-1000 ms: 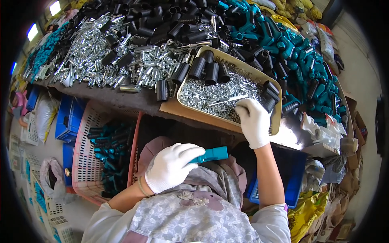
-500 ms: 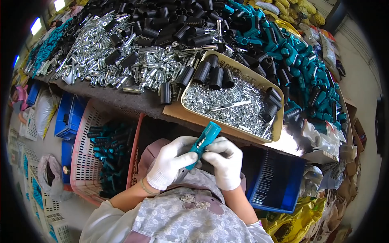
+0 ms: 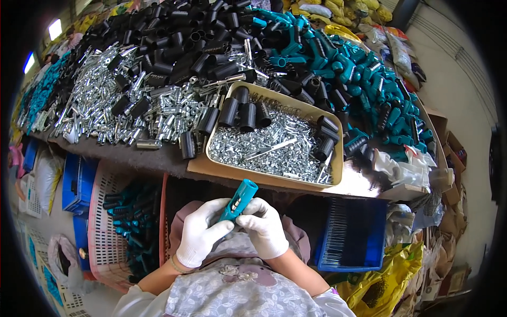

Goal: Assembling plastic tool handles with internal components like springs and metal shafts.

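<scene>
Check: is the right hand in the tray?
No, the right hand is at the teal handle with the left hand, below the tray.

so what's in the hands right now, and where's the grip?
A teal tubular handle. The left hand wraps its lower end; the right hand pinches its side near the middle. The open upper end sticks out free.

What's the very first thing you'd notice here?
Two white-gloved hands, the left hand and the right hand, grip a teal plastic handle at bottom centre. Just above sits a tan tray of shiny small metal parts, with big heaps of black tubes and teal handles behind.
</scene>
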Demonstrator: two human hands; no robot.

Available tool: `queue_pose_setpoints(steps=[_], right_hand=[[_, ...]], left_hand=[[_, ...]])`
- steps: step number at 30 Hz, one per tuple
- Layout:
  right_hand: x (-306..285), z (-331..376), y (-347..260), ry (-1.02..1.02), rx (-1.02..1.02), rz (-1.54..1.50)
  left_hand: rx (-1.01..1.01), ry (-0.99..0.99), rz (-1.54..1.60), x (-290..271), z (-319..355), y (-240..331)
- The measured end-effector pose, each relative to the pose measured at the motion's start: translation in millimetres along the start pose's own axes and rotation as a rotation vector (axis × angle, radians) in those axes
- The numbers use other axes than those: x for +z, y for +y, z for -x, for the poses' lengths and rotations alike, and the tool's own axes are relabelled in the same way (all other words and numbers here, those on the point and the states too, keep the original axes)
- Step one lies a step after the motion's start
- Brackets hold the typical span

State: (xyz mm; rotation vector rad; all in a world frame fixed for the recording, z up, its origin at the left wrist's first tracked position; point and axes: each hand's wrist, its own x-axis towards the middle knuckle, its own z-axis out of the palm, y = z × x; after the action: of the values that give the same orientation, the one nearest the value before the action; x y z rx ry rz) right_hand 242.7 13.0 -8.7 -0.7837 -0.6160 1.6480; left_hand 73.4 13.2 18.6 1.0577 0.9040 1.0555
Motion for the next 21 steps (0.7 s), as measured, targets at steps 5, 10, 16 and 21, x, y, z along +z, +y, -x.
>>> queue_pose_setpoints(steps=[5,10,16,21], right_hand=[[-7,3,-19,-0.127,0.190,-0.025],[0,10,-33,-0.085,0.114,0.168],[1,-6,-79,-0.272,-0.215,0.794],[-40,-50,-166,0.488,-0.924,1.913]], left_hand=[[-0.011,-0.108,-0.146,-3,-1,7],[-0.027,-0.180,-0.099,2,-2,4],[-0.230,-0.316,0.484,6,-5,4],[-0.211,-0.310,0.543,1,0,1]])
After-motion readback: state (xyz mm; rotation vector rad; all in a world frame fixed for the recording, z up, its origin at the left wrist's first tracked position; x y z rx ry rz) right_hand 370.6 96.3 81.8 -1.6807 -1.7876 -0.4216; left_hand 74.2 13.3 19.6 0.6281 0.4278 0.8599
